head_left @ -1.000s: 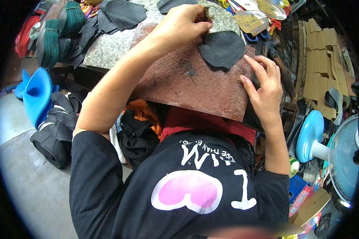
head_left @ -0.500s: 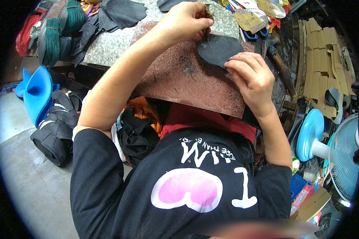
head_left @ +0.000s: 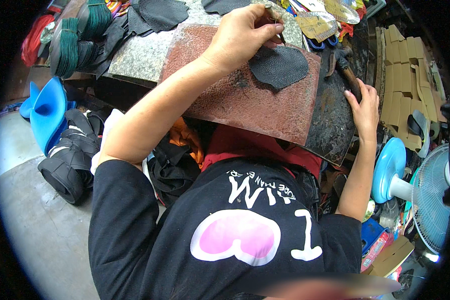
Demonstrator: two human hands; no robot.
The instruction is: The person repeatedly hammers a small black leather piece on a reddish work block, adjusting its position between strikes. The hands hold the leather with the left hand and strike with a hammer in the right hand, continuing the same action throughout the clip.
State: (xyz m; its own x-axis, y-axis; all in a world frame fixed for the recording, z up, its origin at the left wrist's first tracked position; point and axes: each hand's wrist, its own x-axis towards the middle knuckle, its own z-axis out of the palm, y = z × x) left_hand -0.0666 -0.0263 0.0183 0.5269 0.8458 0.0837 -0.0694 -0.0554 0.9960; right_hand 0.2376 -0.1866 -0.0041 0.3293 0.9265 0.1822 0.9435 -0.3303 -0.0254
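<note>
Off the board (head_left: 230, 107), parted right fingers (head_left: 369, 90) now meet a hammer (head_left: 351, 77); left fingers (head_left: 268, 34) pinch a tool (head_left: 282, 38).

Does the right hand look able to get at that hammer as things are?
Very likely yes: the right hand is at the near end of the handle of the hammer, with thumb and fingers on either side, and nothing seems to stand in between.

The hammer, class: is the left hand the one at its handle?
No, the right hand is at the hammer's handle, while the left hand is by the black leather piece.
</note>
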